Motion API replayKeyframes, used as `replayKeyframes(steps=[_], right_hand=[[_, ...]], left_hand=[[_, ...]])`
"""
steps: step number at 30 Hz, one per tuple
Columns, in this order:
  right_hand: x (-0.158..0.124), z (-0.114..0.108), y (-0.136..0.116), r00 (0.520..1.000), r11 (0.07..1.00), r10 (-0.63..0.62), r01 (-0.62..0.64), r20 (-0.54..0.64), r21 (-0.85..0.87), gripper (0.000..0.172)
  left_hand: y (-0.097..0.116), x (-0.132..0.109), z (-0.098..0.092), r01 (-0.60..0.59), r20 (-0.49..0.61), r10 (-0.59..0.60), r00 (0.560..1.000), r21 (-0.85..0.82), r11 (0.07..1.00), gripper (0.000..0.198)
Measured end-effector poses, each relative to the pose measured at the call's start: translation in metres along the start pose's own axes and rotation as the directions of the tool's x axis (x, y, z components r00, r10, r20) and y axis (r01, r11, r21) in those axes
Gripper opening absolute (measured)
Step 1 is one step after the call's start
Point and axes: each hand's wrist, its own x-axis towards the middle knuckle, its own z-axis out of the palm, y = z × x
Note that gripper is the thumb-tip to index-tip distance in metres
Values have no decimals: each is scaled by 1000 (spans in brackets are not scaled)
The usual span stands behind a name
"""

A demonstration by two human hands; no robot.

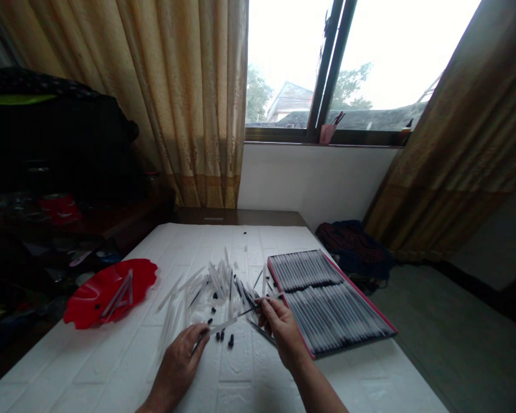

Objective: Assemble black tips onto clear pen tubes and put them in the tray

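My left hand [183, 353] pinches a clear plastic pen barrel [224, 326] that points to the right. In my right hand [281, 327], thumb and fingers close on a thin dark pen refill [248, 310]. Its tip meets or overlaps the barrel's far end; whether it is inside, I cannot tell. A pale strip also shows at my right fingertips, too blurred to name. Between and beyond my hands lie loose clear barrels [217, 280], dark refills [241, 287] and several small black caps [231, 342].
Right of my right hand, a pink-edged box [300, 335] holds two rows of pens [341, 315]. A red scalloped plate [145, 271] with a few clear pieces sits at the left. All rest on a white brick-patterned table [94, 367]. Curtains and a window stand behind.
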Motion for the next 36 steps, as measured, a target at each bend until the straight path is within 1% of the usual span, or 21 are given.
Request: replayKeyframes(steps=[3,9,11,13,14,15,17,18,19,22,23,25,28,30,32,33,34,35,36], right_hand=[[0,-1,0,1000,1000,-16,16,1,-11,45],[2,0,10,996,994,-76,79,41,-79,39],[2,2,14,991,983,-102,113,86,-144,37],[0,6,16,976,948,-138,179,167,-264,32],[-1,8,17,963,916,-151,221,221,-335,29],[-3,10,18,949,878,-154,260,276,-402,30],[-7,12,19,923,785,-133,321,361,-530,46],[-8,13,20,915,727,-116,343,386,-595,52],[-8,13,20,912,662,-96,359,400,-658,52],[-7,12,24,901,438,-48,406,430,-802,35],[-7,12,26,898,382,-26,414,439,-826,32],[-6,13,30,890,309,7,431,455,-848,31],[-5,16,35,886,253,40,438,462,-863,33],[-3,16,38,891,261,58,421,450,-869,28],[-1,15,42,903,309,44,395,428,-865,22],[0,14,44,910,339,17,385,415,-858,20],[1,12,46,918,389,-19,371,396,-843,19],[3,11,48,928,467,-51,348,368,-813,18],[4,9,49,941,573,-73,310,329,-759,15]], left_hand=[[-1,-1,1,17,13,-17,1000,3,1000,28],[0,1,2,-12,21,12,1000,-9,1000,29],[1,2,3,2,32,-1,999,-20,1000,29],[3,3,3,16,36,-15,999,-39,999,29],[4,4,4,27,40,-25,999,-55,998,28],[4,4,4,40,45,-37,998,-75,996,29],[5,4,4,89,51,-83,995,-120,989,30],[6,4,4,124,49,-119,992,-141,982,31],[6,4,4,162,44,-157,987,-160,974,32],[6,1,4,242,34,-241,970,-214,946,34],[6,0,4,256,37,-254,966,-230,939,34],[6,-1,5,274,40,-272,961,-252,928,32],[6,-2,7,271,25,-274,961,-244,931,29],[7,-2,8,254,8,-259,966,-222,941,28],[6,-3,8,223,-7,-229,973,-205,953,27],[6,-3,8,202,-12,-209,978,-201,959,27],[5,-3,8,181,-14,-187,982,-199,963,26],[5,-3,8,162,-11,-168,986,-196,967,26],[4,-4,9,149,-7,-153,988,-193,970,26]])
